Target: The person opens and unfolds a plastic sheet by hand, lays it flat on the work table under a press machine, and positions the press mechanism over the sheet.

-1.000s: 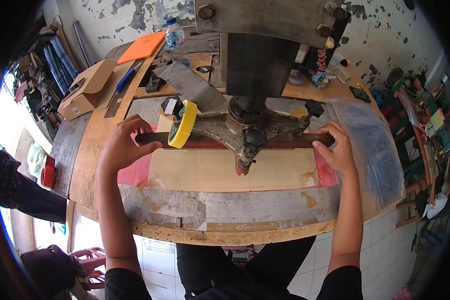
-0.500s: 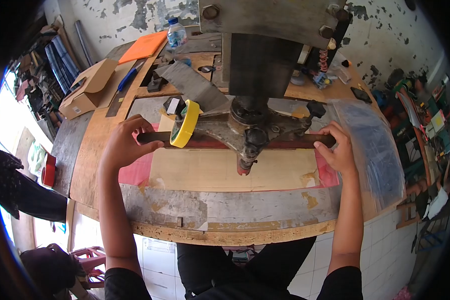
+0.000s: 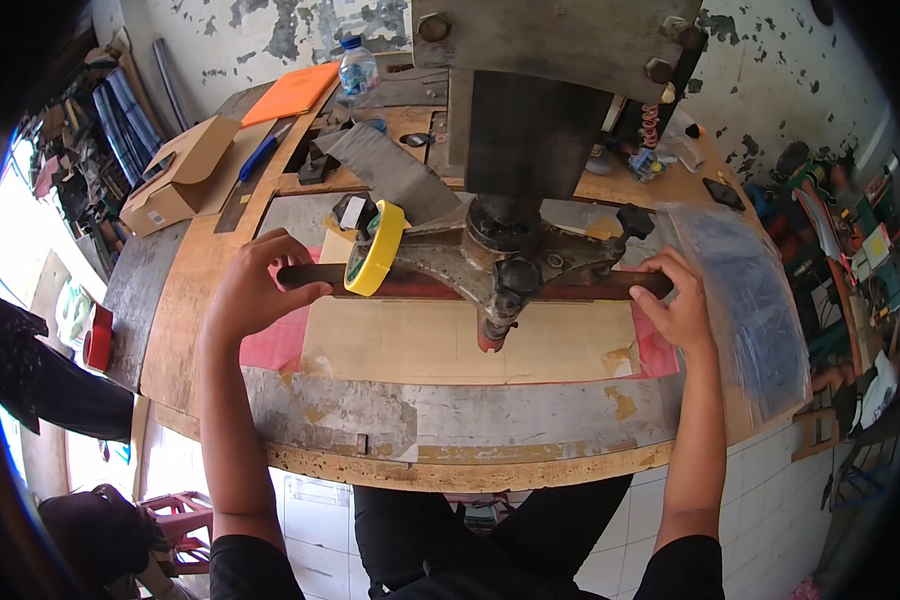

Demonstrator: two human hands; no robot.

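My left hand (image 3: 248, 285) is closed round the left end of a long dark bar (image 3: 425, 288), thumb in front and fingers behind. At the bar's right end, my right hand (image 3: 673, 298) grips it the same way. The bar lies crosswise under the worn metal head of a press (image 3: 505, 240). A roll of yellow tape (image 3: 375, 250) hangs on the left arm of that head. Beneath the bar is a tan board or sheet (image 3: 460, 350), with pink-red material (image 3: 272, 342) showing at its sides. The bar's middle is partly hidden by the press head.
Clear plastic sheets (image 3: 735, 310) lie at the table's right side. To the left are a cardboard box (image 3: 175, 185), a blue cutter (image 3: 258, 158) and an orange folder (image 3: 290, 92). A water bottle (image 3: 358, 72) stands behind. The press column (image 3: 535, 130) rises in the middle.
Both hands keep their hold on the bar. The whole view has shifted very slightly; nothing else visibly moves.
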